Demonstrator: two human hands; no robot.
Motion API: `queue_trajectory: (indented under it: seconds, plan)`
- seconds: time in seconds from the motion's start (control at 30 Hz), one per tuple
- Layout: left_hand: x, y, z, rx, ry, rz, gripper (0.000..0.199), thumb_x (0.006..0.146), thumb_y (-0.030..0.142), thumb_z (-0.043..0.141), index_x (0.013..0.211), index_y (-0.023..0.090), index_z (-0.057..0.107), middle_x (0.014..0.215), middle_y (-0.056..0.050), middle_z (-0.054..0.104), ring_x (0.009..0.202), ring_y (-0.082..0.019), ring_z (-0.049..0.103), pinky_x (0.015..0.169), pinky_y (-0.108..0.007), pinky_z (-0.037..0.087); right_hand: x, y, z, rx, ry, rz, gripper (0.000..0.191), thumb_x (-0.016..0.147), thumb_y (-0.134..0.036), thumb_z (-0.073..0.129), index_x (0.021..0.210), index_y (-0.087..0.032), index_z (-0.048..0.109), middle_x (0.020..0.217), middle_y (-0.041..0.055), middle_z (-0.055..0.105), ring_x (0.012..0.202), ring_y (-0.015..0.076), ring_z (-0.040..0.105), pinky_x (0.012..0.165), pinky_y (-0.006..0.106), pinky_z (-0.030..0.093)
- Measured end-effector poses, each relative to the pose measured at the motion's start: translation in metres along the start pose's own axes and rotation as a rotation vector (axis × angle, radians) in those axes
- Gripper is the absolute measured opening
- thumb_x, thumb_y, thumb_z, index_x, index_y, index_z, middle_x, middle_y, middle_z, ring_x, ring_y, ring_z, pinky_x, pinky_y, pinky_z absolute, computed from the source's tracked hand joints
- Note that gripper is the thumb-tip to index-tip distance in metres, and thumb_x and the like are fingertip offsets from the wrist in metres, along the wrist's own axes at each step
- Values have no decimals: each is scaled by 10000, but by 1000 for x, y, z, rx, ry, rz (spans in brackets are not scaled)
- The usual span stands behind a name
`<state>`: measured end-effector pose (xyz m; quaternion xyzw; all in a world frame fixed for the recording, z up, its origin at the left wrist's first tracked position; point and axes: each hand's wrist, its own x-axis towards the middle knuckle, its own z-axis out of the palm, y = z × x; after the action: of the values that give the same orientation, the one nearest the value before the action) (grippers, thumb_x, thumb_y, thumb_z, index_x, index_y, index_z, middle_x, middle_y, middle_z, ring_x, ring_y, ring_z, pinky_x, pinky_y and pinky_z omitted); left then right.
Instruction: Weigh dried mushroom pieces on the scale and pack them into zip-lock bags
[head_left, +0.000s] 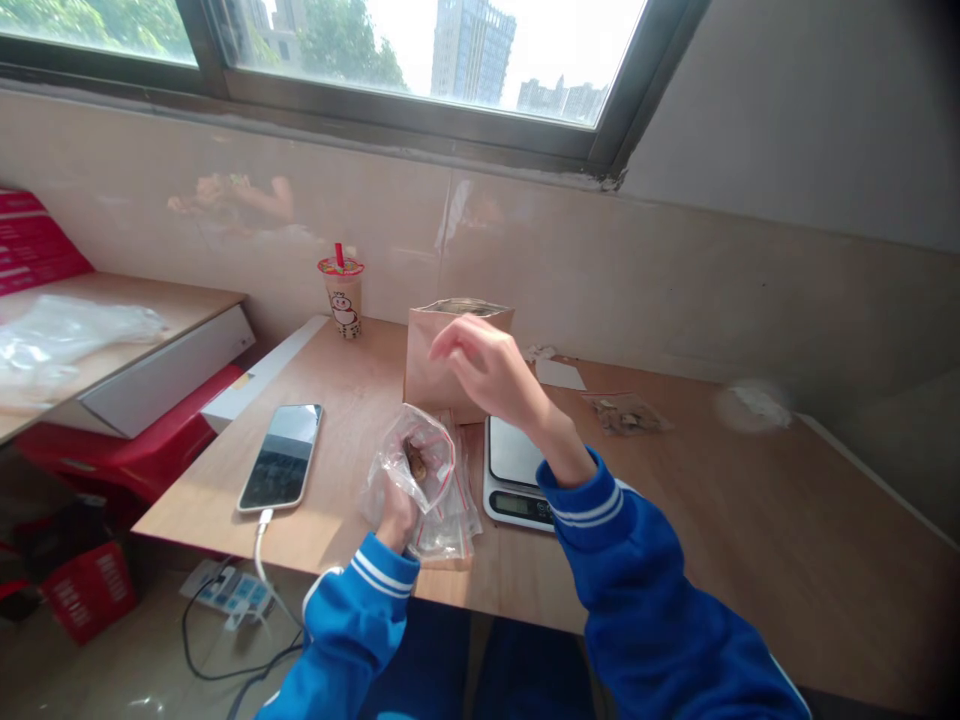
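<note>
My left hand [396,518] is closed around the side of a clear zip bag [386,440], whose mouth gapes toward me. Inside it lie some brown dried pieces [415,460]. More flat clear bags [444,538] lie on the table under and beside this one. My right hand [491,372] hangs in the air in front of a brown paper bag [427,375], above the kitchen scale [506,450]. Its fingers are loosely bent and point left, and nothing shows between them. The paper bag stands upright with its top open; its contents are hidden.
A phone [281,458] on a white cable lies at the left, with a drink cup [346,305] behind it. A small bag of brown pieces [626,413] and a white paper [559,374] lie beyond the scale. Below the table's left edge is a power strip [229,588].
</note>
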<state>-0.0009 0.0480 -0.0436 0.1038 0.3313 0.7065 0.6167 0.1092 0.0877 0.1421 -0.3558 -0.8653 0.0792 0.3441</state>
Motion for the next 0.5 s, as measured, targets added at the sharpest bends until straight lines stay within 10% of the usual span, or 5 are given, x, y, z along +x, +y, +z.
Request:
queue_trajectory:
  seconds: [0.13, 0.5]
  plan:
    - [-3, -2, -1, 86, -28, 30, 281, 869, 410, 564, 838, 149, 663, 774, -28, 666, 758, -147, 635, 734, -250, 520, -37, -27, 20, 39, -581, 7, 274, 832, -27, 427, 839, -159, 667, 859, 61, 676, 751, 156, 615, 685, 265, 495]
    - [-3, -3, -4, 63, 1, 85, 115, 835, 175, 587, 898, 166, 683, 800, -11, 693, 906, -170, 665, 801, -230, 524, -66, 9, 97, -193, -523, 166, 300, 860, -161, 505, 1156, -161, 547, 1138, 129, 643, 981, 238, 637, 762, 313, 498]
